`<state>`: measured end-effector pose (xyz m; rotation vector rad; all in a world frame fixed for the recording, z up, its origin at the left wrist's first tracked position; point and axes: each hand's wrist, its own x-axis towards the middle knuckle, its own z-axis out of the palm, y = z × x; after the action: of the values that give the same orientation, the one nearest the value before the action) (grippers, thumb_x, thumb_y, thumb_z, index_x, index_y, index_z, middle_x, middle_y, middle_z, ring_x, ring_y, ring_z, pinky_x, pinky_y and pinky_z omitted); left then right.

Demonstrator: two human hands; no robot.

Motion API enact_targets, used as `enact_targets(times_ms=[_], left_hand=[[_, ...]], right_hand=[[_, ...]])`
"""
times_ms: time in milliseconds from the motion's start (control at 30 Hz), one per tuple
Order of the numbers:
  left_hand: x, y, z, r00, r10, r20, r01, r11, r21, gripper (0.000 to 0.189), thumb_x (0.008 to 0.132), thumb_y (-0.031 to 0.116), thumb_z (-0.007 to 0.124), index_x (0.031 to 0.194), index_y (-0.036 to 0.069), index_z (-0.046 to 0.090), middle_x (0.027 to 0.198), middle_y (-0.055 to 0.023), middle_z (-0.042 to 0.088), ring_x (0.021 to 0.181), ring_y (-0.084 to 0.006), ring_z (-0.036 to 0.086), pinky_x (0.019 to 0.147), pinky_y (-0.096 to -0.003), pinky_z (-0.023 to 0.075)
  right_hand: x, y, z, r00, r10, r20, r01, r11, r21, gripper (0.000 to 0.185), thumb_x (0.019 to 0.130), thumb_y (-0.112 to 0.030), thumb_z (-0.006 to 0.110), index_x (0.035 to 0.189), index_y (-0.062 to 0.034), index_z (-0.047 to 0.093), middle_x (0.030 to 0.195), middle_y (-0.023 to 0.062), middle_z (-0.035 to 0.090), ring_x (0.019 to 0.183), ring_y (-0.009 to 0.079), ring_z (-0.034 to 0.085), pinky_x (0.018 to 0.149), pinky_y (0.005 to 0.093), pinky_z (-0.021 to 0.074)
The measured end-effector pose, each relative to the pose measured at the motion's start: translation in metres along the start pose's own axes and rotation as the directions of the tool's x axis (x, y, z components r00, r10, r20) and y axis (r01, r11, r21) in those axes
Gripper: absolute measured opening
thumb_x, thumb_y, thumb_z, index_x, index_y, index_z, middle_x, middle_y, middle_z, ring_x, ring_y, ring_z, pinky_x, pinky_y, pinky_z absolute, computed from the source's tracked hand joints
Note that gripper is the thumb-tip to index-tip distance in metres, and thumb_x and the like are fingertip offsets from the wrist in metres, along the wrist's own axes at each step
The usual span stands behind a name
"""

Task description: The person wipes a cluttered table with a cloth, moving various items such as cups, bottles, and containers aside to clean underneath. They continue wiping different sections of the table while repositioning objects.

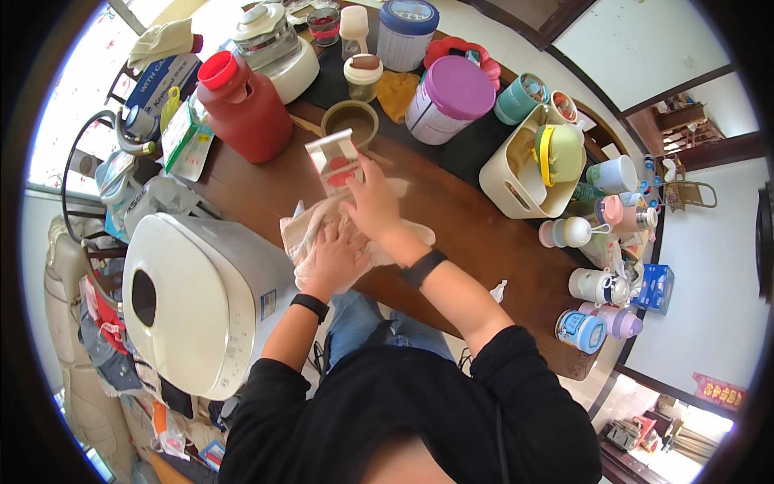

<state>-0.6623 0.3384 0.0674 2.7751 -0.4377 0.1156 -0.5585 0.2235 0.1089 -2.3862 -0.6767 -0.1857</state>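
Below my spread fingers, a beige cloth (302, 242) lies bunched near the table's front edge. My left hand (335, 257) presses onto it and holds it against the tabletop. Just beyond, my right hand (376, 202) has its fingers on the side of a small white and red carton (331, 158), which stands tilted at the cloth's far edge. Part of the cloth shows past my right wrist. Behind the carton sits a brownish round bowl (349, 121). The undersides of both hands are hidden.
A white appliance (175, 302) stands close by my left arm. A red jug (245, 109) is at the back left of the wooden table (459, 218). Purple-lidded can (450, 100), cream basket (514, 193) and several bottles line the back and right. A crumpled tissue (498, 291) lies to the right.
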Motion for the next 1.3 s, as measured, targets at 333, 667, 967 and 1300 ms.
enact_targets(times_ms=[333,667,967,1300], left_hand=[[-0.002,-0.012,-0.005,0.995,0.098,0.013,-0.096,0.992,-0.082,0.041,0.077,0.037,0.059,0.115,0.024,0.061,0.138,-0.0093,0.041,0.124,-0.0412,0.036,0.098,-0.0623,0.0264],[0.0,-0.008,-0.008,0.995,0.099,0.034,-0.097,0.994,-0.047,0.041,0.077,0.036,0.058,0.114,0.02,0.062,0.137,-0.0111,0.041,0.126,-0.0406,0.034,0.098,-0.0625,0.0257],[-0.001,-0.009,-0.003,0.994,0.101,0.046,-0.099,0.995,-0.03,0.046,0.076,0.04,0.058,0.119,0.023,0.059,0.138,-0.0122,0.041,0.127,-0.0423,0.033,0.097,-0.0641,0.026],[0.109,0.03,0.045,1.0,-0.003,-0.027,0.004,1.0,0.027,0.05,0.079,0.044,0.056,0.125,0.022,0.056,0.145,-0.0117,0.033,0.13,-0.045,0.026,0.095,-0.0719,0.0191]], right_hand=[[0.028,0.001,0.017,0.966,0.015,-0.257,0.004,0.997,0.071,0.036,0.066,-0.012,0.073,0.097,-0.0071,0.056,0.112,0.0139,0.049,0.103,0.0355,0.05,0.083,0.0453,0.0442],[0.021,0.01,0.007,0.996,-0.029,-0.087,0.031,0.999,0.021,0.034,0.075,-0.011,0.062,0.109,-0.0116,0.059,0.101,0.0095,0.053,0.086,0.0299,0.059,0.067,0.04,0.0493],[-0.01,0.011,-0.048,0.952,-0.04,-0.303,0.011,0.995,-0.097,0.028,0.078,-0.012,0.061,0.105,-0.0165,0.064,0.08,0.0051,0.053,0.069,0.0245,0.06,0.055,0.0352,0.0485],[-0.241,0.07,-0.182,0.74,0.418,-0.527,-0.624,0.72,-0.305,0.025,0.08,-0.014,0.068,0.105,-0.0113,0.067,0.083,0.0079,0.054,0.071,0.0258,0.058,0.061,0.034,0.0481]])
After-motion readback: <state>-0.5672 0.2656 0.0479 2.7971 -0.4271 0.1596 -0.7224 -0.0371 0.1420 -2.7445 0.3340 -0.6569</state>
